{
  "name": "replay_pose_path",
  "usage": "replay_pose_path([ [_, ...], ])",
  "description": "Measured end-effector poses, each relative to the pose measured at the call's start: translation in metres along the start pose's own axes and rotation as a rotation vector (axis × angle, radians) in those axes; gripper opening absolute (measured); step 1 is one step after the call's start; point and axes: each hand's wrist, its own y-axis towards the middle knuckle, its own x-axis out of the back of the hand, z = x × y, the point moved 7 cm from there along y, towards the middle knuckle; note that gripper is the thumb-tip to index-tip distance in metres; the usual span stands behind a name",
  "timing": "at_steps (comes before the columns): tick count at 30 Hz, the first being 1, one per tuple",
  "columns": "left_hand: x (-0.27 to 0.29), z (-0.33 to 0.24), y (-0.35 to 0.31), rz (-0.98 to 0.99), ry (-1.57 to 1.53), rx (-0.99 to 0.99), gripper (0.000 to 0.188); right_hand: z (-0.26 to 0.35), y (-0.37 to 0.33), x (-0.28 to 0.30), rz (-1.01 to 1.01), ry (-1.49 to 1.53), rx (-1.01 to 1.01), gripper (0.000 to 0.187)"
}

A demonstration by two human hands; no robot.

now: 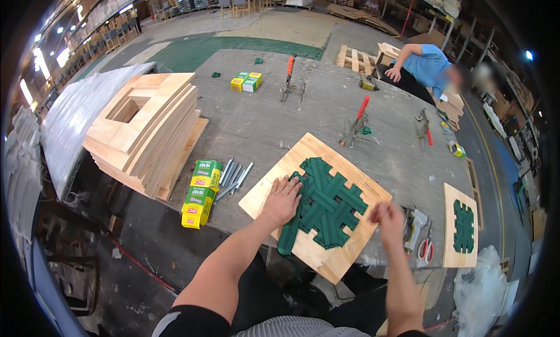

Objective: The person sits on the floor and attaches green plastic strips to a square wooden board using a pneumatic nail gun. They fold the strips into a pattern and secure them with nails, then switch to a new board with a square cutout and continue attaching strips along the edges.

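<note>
Lifting the left hand (pixel 282 201), flat and slightly spread, could let the green webbing (pixel 326 204) shift (right hand (pixel 389 218) blurred; cannot tell its grip).

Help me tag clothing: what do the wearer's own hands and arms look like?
The left hand and right hand, the latter blurred, wear no gloves. The left forearm and right forearm are bare, no watch showing; a black left sleeve shows.

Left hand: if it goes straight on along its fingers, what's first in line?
The green webbing on the wooden board. The left hand points toward it, up and right in the view. Its fingers look right at the edge; whether they touch is hard to tell.
</note>
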Motion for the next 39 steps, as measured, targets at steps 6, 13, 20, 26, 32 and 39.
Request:
replay_pose_path([
  [6,0.043,-0.050,-0.058,-0.303,-0.689,0.088,0.043,-0.055,-0.195,0.046,-0.125,0.020,-0.241,0.016],
  [13,-0.033,-0.134,-0.240,-0.006,-1.717,1.306,0.037,-0.084,-0.269,0.107,-0.429,0.150,-0.450,0.015],
  [20,-0.070,-0.175,-0.202,0.432,-1.826,1.111,0.047,-0.076,-0.225,0.047,-0.228,0.303,-0.355,0.017],
  [26,-0.052,-0.177,-0.185,0.363,-1.748,0.986,0.045,-0.085,-0.230,0.024,-0.138,0.476,-0.465,0.030],
  [32,0.037,-0.163,-0.237,0.581,-1.637,0.871,0.046,-0.077,-0.215,0.032,-0.158,1.059,-0.570,0.073],
  [39,0.057,-0.123,-0.261,0.770,-1.589,0.828,0.048,-0.107,-0.207,0.037,-0.215,0.900,-0.581,0.047],
])
